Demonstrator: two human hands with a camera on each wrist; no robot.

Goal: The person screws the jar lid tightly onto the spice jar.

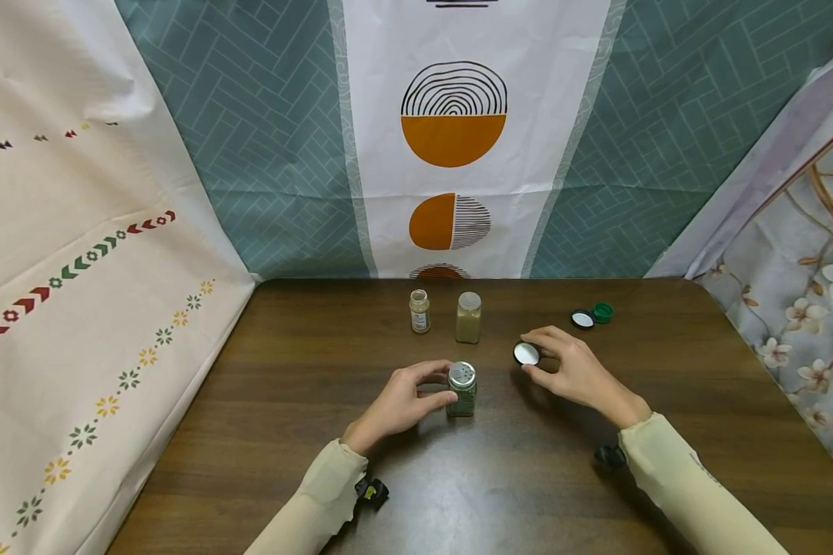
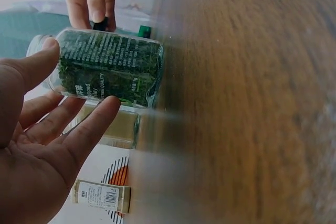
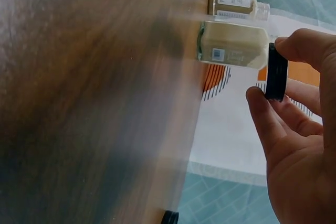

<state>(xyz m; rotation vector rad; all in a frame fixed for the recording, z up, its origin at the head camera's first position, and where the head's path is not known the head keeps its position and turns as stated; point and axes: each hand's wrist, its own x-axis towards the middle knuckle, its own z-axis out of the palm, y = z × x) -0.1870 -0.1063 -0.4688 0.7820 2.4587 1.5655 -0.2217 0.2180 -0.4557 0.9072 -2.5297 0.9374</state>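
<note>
My left hand (image 1: 401, 402) holds a glass jar of chopped parsley (image 1: 462, 402), thumb on one side and fingers on the other. Silver and perforated, the shaker top (image 1: 462, 375) of this jar is uncovered. Dark green flakes and white lettering show on the parsley jar (image 2: 113, 69) in the left wrist view. To its right, my right hand (image 1: 578, 371) pinches a round black lid (image 1: 527, 354) by its rim, the white inner face showing in the head view. The right wrist view has the lid (image 3: 277, 72) edge-on between thumb and fingers.
Behind the parsley jar stand a square jar of pale powder (image 1: 468, 320) and a smaller open-necked bottle (image 1: 419, 314). Another black lid (image 1: 583, 319) lies beside a green cap (image 1: 602, 312) at the back right. A patterned cloth (image 1: 458, 177) hangs at the table's far edge.
</note>
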